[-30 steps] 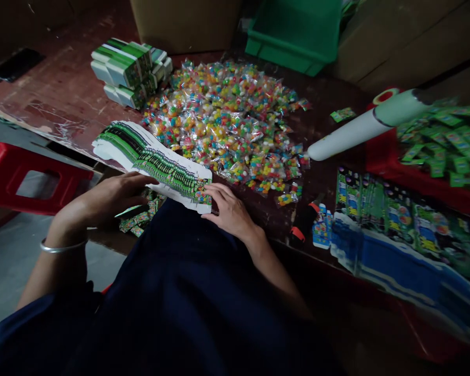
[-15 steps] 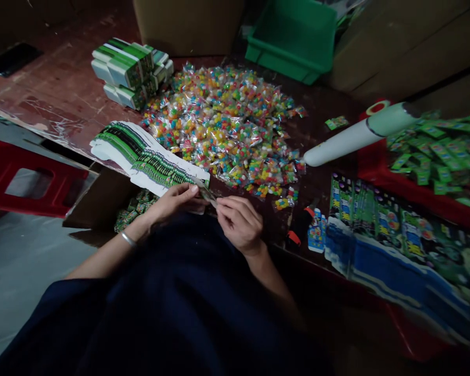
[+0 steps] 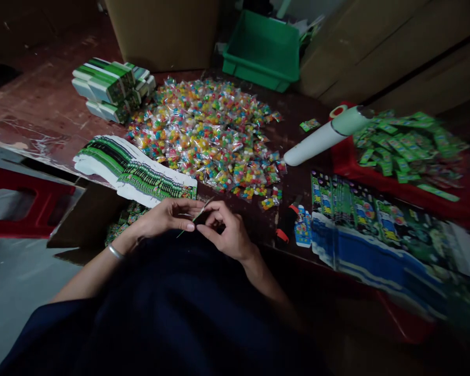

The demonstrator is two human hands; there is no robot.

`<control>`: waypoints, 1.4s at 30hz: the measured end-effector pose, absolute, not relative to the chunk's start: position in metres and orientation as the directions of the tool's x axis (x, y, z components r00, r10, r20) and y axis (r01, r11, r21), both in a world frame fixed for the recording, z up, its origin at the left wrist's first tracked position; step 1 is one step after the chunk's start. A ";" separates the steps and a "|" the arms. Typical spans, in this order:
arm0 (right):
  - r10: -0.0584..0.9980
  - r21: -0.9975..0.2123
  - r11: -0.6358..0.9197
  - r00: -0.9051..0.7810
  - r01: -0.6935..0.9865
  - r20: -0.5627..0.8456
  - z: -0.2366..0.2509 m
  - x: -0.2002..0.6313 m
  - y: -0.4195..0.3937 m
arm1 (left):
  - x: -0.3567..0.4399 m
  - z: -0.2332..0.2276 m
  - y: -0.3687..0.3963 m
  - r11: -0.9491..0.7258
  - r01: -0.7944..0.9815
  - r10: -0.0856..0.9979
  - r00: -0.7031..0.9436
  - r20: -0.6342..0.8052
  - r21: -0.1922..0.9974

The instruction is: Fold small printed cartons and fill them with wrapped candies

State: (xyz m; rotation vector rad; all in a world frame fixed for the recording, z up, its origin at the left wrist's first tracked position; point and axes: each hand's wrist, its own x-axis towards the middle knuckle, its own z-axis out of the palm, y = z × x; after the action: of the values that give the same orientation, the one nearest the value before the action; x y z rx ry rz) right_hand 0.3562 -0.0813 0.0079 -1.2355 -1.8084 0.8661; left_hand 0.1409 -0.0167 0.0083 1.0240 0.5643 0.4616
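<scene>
Over the near table edge, my left hand (image 3: 166, 216) has its thumb and fingers closed on a thin flat green carton (image 3: 198, 215). The carton is seen almost edge-on, so its printed face is hidden. My right hand (image 3: 233, 232) pinches it from the other side with curled fingers. Just beyond my hands lies a fanned row of flat green cartons (image 3: 137, 169). Behind that row spreads a large heap of clear sachets of colourful candy (image 3: 211, 133).
Banded green carton bundles (image 3: 105, 86) sit back left, near a green bin (image 3: 260, 55). To the right are a white roll (image 3: 325, 138), a red container (image 3: 347, 156) of green packs, a black-and-orange cutter (image 3: 288, 224) and printed sheets (image 3: 368, 230). An open cardboard box (image 3: 76, 222) is below left.
The carton has turned from a slanted flat view to nearly edge-on between my hands. My right hand has moved closer to the left one. The whole view has shifted slightly.
</scene>
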 end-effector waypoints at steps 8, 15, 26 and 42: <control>0.988 -0.957 0.128 0.055 0.261 0.147 0.009 0.358 -0.082 | 0.152 0.011 -0.027 0.269 -0.034 0.793 0.576 -0.201 0.962; 0.965 -0.967 0.102 0.212 0.234 0.153 -0.008 0.335 -0.082 | 0.180 -0.001 -0.038 0.198 -0.205 0.961 0.235 -0.149 0.959; 0.879 -0.936 0.262 0.341 0.235 0.332 -0.033 0.331 -0.071 | 0.180 -0.025 -0.040 -0.061 -0.159 0.966 0.238 0.098 0.985; 0.853 -0.887 0.390 0.266 0.247 0.449 -0.035 0.339 -0.068 | 0.171 -0.010 -0.037 0.141 -0.175 0.909 0.412 -0.058 0.974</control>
State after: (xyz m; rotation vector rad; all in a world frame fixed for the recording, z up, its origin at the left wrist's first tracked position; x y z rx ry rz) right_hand 0.3388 -0.0680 -0.0354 -1.1386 -1.2745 0.5593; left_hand 0.1708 -0.0365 -0.0101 1.1593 0.8079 0.9196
